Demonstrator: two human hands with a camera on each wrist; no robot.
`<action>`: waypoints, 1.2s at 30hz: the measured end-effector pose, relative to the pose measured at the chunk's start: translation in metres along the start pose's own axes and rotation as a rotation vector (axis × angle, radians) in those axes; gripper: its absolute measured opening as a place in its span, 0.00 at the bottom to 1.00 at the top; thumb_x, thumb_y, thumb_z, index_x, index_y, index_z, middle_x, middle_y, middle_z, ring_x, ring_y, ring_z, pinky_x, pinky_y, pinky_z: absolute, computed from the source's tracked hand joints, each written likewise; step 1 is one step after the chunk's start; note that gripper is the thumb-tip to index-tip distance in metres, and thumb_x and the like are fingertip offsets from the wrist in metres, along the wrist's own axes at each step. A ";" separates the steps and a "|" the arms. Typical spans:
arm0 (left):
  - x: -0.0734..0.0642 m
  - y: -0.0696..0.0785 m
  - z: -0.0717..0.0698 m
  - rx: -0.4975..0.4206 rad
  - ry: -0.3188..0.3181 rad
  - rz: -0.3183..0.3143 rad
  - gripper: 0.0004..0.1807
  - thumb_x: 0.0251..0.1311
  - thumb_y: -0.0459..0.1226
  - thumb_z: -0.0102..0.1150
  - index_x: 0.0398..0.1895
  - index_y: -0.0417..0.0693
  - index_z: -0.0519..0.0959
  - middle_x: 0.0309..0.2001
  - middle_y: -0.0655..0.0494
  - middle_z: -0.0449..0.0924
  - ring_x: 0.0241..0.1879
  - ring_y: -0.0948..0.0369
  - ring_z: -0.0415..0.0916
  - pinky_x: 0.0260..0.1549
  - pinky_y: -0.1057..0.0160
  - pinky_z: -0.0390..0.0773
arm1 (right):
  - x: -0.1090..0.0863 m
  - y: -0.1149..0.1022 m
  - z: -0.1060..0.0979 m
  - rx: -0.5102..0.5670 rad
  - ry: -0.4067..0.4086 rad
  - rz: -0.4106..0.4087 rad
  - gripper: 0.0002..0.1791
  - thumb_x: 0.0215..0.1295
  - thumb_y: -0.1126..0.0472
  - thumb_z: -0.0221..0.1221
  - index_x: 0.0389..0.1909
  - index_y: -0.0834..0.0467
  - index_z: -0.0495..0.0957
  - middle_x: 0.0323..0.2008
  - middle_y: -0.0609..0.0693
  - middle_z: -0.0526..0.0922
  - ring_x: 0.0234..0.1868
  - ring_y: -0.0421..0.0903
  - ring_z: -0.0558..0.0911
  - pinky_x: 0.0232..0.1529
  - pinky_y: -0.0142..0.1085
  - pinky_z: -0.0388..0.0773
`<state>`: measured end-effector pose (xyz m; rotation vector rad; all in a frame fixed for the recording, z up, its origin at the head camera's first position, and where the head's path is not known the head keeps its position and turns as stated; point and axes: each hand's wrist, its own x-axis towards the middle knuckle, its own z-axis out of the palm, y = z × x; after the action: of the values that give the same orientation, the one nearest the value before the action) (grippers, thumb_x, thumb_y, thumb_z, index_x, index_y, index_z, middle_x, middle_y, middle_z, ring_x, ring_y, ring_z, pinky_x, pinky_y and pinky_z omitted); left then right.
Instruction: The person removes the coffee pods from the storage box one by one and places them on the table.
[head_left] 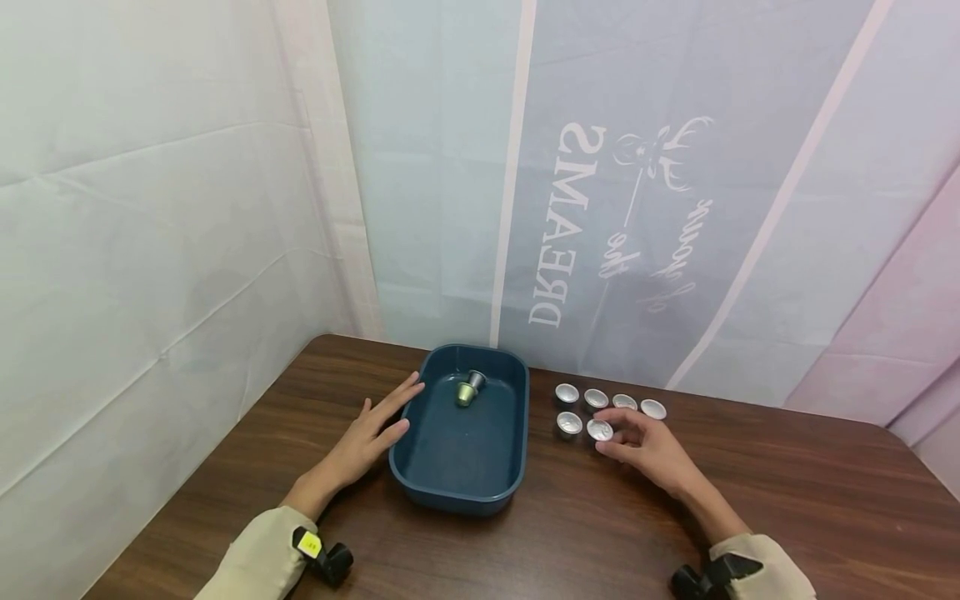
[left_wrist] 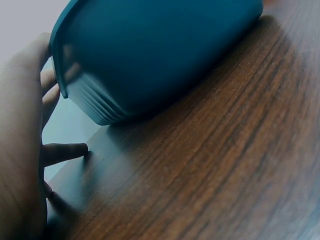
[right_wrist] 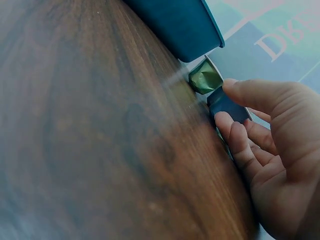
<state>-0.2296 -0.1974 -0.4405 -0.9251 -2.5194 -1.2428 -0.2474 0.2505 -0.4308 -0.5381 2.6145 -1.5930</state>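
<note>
At the left side of a dark blue plastic basin (head_left: 465,454), my left hand (head_left: 367,437) rests with its fingers spread and fairly straight, fingertips at the rim. Inside the basin lie two coffee capsules, one light green (head_left: 466,394) and one silver-grey (head_left: 477,379). My right hand (head_left: 648,446) pinches a blue coffee capsule (right_wrist: 227,106) between thumb and fingers; its silver lid (head_left: 599,430) faces up in the head view. Just left of it stands a green capsule (right_wrist: 204,77), lid up.
Behind the right hand, a row of several lid-up capsules (head_left: 596,398) runs along the table's back, right of the basin. The brown wooden table (head_left: 570,533) meets a printed cloth backdrop (head_left: 450,208) at its far edge.
</note>
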 end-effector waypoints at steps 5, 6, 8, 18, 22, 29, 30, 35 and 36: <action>-0.001 0.000 0.001 -0.008 0.007 0.007 0.28 0.73 0.38 0.43 0.75 0.55 0.56 0.75 0.53 0.45 0.71 0.49 0.49 0.54 0.23 0.32 | -0.001 0.002 -0.002 -0.046 -0.007 -0.043 0.21 0.55 0.58 0.70 0.49 0.56 0.79 0.34 0.54 0.80 0.29 0.44 0.81 0.26 0.33 0.77; -0.001 0.000 0.001 -0.011 0.010 0.011 0.28 0.73 0.37 0.44 0.75 0.54 0.56 0.75 0.52 0.45 0.71 0.49 0.49 0.54 0.23 0.32 | -0.001 0.003 -0.002 -0.051 -0.007 -0.048 0.20 0.55 0.58 0.70 0.49 0.55 0.79 0.33 0.53 0.80 0.29 0.44 0.81 0.26 0.33 0.77; -0.001 0.001 0.001 -0.016 0.014 0.017 0.28 0.72 0.36 0.44 0.74 0.54 0.56 0.75 0.51 0.46 0.71 0.49 0.49 0.54 0.23 0.32 | -0.002 0.003 -0.003 -0.061 -0.007 -0.052 0.20 0.55 0.58 0.70 0.49 0.54 0.78 0.31 0.52 0.81 0.27 0.44 0.81 0.25 0.34 0.77; -0.001 0.001 0.001 -0.026 0.021 0.020 0.30 0.70 0.33 0.47 0.74 0.53 0.58 0.75 0.48 0.47 0.70 0.47 0.51 0.54 0.23 0.32 | -0.004 -0.007 -0.014 -0.061 0.059 -0.100 0.19 0.59 0.61 0.66 0.50 0.60 0.77 0.27 0.56 0.82 0.24 0.51 0.81 0.20 0.38 0.76; 0.000 0.000 0.001 -0.012 0.019 0.017 0.29 0.71 0.35 0.46 0.74 0.53 0.57 0.75 0.49 0.47 0.71 0.48 0.51 0.53 0.23 0.33 | -0.004 -0.014 -0.016 -0.038 0.108 -0.140 0.16 0.61 0.63 0.65 0.49 0.63 0.77 0.37 0.60 0.81 0.29 0.52 0.83 0.25 0.35 0.77; 0.000 -0.001 0.001 -0.002 0.008 0.012 0.28 0.73 0.38 0.44 0.75 0.55 0.55 0.76 0.53 0.45 0.71 0.50 0.50 0.54 0.24 0.32 | -0.003 -0.031 -0.010 -0.022 0.074 -0.187 0.18 0.59 0.66 0.66 0.49 0.64 0.77 0.44 0.63 0.79 0.32 0.49 0.83 0.29 0.34 0.78; 0.000 -0.001 0.001 -0.001 0.008 0.011 0.28 0.73 0.38 0.44 0.75 0.55 0.55 0.76 0.53 0.45 0.71 0.50 0.50 0.54 0.24 0.32 | -0.002 -0.034 -0.009 -0.014 0.070 -0.186 0.18 0.59 0.65 0.66 0.50 0.64 0.77 0.44 0.63 0.79 0.33 0.48 0.83 0.30 0.34 0.78; -0.001 0.000 0.001 -0.006 0.015 0.020 0.29 0.72 0.36 0.44 0.75 0.54 0.56 0.75 0.49 0.46 0.71 0.47 0.50 0.54 0.23 0.31 | 0.003 -0.049 -0.001 0.035 0.049 -0.202 0.19 0.60 0.64 0.66 0.51 0.64 0.76 0.49 0.60 0.78 0.36 0.48 0.83 0.32 0.35 0.79; -0.001 0.000 0.001 -0.010 0.017 0.021 0.29 0.72 0.36 0.45 0.75 0.54 0.56 0.75 0.49 0.46 0.71 0.47 0.50 0.54 0.23 0.31 | 0.004 -0.052 0.001 0.034 0.046 -0.205 0.19 0.60 0.63 0.65 0.52 0.63 0.76 0.49 0.60 0.78 0.37 0.48 0.83 0.32 0.35 0.79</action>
<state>-0.2288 -0.1971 -0.4418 -0.9371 -2.4860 -1.2527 -0.2364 0.2271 -0.3858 -0.7995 2.6334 -1.7218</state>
